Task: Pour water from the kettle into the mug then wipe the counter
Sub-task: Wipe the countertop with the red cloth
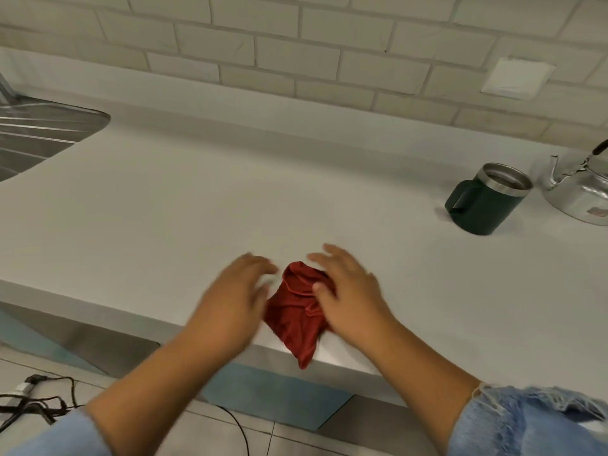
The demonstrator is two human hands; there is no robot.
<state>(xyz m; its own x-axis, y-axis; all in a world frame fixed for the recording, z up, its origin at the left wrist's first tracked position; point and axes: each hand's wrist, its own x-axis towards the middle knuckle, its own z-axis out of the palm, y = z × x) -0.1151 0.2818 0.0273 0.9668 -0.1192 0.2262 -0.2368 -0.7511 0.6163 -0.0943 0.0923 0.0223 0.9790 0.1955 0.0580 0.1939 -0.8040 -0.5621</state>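
In the head view, the crumpled red cloth (296,311) lies at the white counter's (230,192) near edge. Its long axis runs 12 to 6 o'clock, with the lower tip hanging over the edge. My right hand (348,291) rests flat on its 3 o'clock side, fingers straight, thumb pressing the fabric. My left hand (237,291), blurred, sits just beside it at 9 o'clock, fingers loose, grasping nothing. The dark green steel-rimmed mug (483,202) and silver metal kettle (579,195) stand well apart at 2 o'clock. I judge my right hand better placed to start the wipe.

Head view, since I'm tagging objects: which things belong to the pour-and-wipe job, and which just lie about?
Job: kettle, mug, red cloth, counter.
Lying about: sink drainboard, wall plate, floor cables.
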